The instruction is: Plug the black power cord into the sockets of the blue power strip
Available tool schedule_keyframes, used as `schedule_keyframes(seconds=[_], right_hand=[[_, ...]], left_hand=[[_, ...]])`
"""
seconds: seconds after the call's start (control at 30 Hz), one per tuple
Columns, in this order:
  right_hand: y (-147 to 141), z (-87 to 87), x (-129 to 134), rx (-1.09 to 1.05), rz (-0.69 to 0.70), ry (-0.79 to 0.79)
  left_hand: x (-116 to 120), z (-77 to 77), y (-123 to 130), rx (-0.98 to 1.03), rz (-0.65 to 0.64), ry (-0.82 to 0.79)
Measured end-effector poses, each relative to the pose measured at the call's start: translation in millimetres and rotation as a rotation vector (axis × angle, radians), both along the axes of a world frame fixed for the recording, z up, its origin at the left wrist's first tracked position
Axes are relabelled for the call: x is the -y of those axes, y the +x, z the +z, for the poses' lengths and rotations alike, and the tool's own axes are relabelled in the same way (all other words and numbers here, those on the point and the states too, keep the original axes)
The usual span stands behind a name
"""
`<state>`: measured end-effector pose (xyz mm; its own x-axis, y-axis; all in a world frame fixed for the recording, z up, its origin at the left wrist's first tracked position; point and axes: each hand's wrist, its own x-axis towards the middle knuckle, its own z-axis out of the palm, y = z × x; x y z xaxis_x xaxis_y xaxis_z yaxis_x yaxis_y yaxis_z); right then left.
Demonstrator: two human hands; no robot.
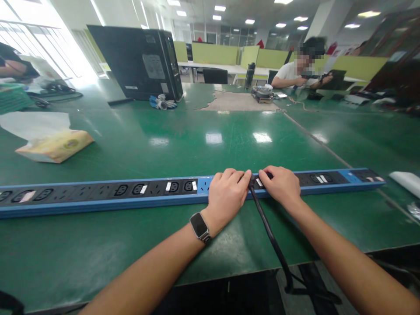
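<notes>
A long blue power strip with a row of black sockets lies across the green table. My left hand rests on it, fingers pressed together, thumb and index at a black plug whose thick black cable runs down over the table edge. On the plug's other side, my right hand is closed over the strip, fingertips at a small dark part that is mostly hidden. Small white labels stick beside some sockets. A watch is on my left wrist.
A tissue pack lies at the left on the green table. Farther back stand a black computer case, gloves and a dark bottle. Another person sits across at the right; an arm shows at far left.
</notes>
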<state>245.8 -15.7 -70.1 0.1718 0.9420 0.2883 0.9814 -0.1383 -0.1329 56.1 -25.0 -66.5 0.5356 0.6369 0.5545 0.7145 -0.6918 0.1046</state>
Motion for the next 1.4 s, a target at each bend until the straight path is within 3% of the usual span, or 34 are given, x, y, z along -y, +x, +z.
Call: schedule_keyframes(seconds=[0.2,0.3,0.6,1.0,1.4], right_hand=[[1,-1.1,0,0.003,0.004,0.006],[1,-1.1,0,0.006,0.01,0.008],[0,-0.6,0,0.008,-0.006,0.006],[1,-1.9,-1,-0.006,-0.012,0.008],[2,-2.2,0,-0.04,-0.003,0.013]], left_hand=[[-5,-2.7,5,0.267,-0.018,-0.222],[-5,-1.8,7,0.307,-0.036,-0.277],[-4,3.8,8,0.19,-0.07,-0.228],[-4,-4.0,11,0.229,-0.081,-0.173],[-5,-1.3,9,0.202,-0.088,-0.168]])
